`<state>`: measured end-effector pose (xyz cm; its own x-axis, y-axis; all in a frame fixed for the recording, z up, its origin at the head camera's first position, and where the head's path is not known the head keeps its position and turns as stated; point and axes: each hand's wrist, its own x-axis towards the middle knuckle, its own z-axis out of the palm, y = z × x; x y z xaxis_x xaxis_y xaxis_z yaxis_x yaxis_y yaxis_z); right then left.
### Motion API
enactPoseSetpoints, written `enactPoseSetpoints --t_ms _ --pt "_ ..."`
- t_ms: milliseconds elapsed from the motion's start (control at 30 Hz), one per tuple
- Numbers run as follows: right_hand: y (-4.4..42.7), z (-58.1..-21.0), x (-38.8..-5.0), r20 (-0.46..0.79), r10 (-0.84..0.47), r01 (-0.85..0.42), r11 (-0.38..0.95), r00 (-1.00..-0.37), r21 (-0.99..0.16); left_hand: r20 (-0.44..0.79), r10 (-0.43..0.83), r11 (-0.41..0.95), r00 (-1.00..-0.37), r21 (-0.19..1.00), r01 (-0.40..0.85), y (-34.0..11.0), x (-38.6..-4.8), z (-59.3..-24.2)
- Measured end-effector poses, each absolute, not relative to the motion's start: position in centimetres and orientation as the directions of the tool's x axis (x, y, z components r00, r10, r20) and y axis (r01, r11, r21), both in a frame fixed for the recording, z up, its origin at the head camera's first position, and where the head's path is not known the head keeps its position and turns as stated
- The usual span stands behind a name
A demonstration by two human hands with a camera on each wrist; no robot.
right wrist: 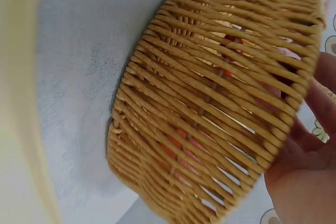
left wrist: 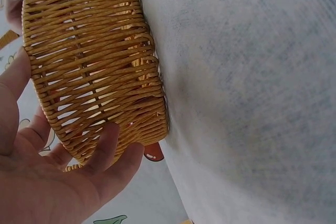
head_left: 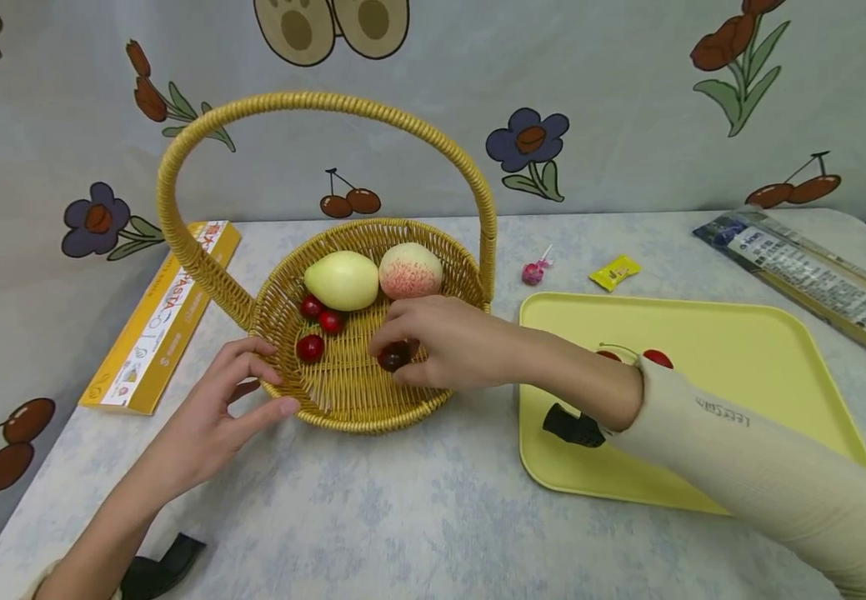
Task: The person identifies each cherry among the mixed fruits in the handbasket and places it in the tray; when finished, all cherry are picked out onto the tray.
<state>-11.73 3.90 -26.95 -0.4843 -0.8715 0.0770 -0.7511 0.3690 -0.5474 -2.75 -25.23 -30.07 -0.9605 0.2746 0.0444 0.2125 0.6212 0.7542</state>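
The wicker basket [head_left: 361, 423] holds a pale green pear [head_left: 342, 281], a pinkish peach [head_left: 411, 271] and several red cherries [head_left: 310, 348]. Inside its right side, my right hand [head_left: 448, 342] pinches a dark round fruit [head_left: 393, 357] between thumb and fingers. My left hand [head_left: 226, 408] grips the basket's left rim; in the left wrist view, this hand [left wrist: 68, 177] has its fingers spread along the woven side [left wrist: 94, 61]. The right wrist view has the weave [right wrist: 210, 93] in front of my right hand [right wrist: 310, 166], hiding the fingertips.
A yellow tray [head_left: 740, 358] on the right carries red cherries [head_left: 658, 358], partly behind my forearm. Behind it lie a lollipop [head_left: 533, 272], a yellow wrapped candy [head_left: 616, 272] and a long package [head_left: 823, 275]. A pasta box [head_left: 166, 317] lies left of the basket, whose tall handle [head_left: 312, 102] arches above.
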Motion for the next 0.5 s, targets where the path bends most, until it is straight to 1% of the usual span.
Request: enactPoseSetpoints --t_ms 233,400,500 --pt "6.4 -26.5 -10.3 0.227 -0.829 -0.753 0.306 -0.512 -0.582 0.047 0.271 0.616 -0.961 0.759 0.211 -25.3 -2.8 -30.2" --pt "8.5 -26.2 -9.2 0.274 -0.798 -0.726 0.272 -0.537 -0.632 0.050 0.273 0.612 -0.961 0.762 0.214 -25.3 -2.7 -30.3" --pt "9.6 -25.9 -8.7 0.282 -0.778 -0.711 0.279 -0.561 -0.645 0.055 0.274 0.611 -0.960 0.761 0.218 -25.3 -2.7 -30.2"
